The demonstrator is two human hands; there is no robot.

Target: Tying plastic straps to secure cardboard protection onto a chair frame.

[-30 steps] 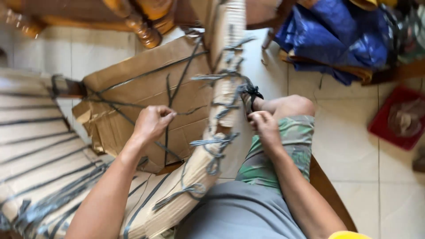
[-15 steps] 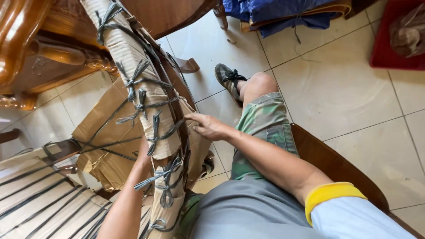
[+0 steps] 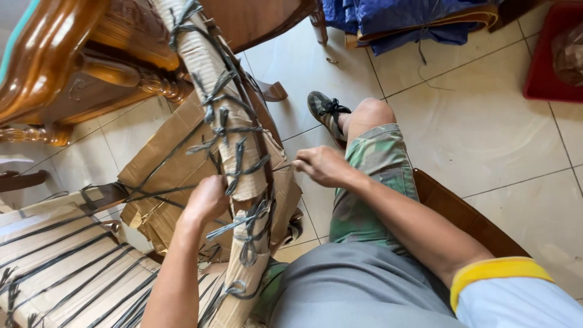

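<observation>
One cardboard-wrapped furniture piece [image 3: 234, 152], curved and bound with many knotted dark straps [image 3: 228, 130], is seen standing tilted between the person's knees and a carved wooden chair [image 3: 91, 61]. One flat cardboard-covered panel [image 3: 54, 267] with parallel straps is laid at lower left on the tiled floor [image 3: 486, 140]. One blue tarp bundle [image 3: 401, 18] and one red tray [image 3: 549, 61] are seen at the top. Two hands are raised: the left hand [image 3: 206, 197] is pressed against the wrapping, its fingers curled behind it, their grip not discernible; the right hand [image 3: 322, 165] is clenched, its fingers pinching a strap end at the wrapping's edge.
</observation>
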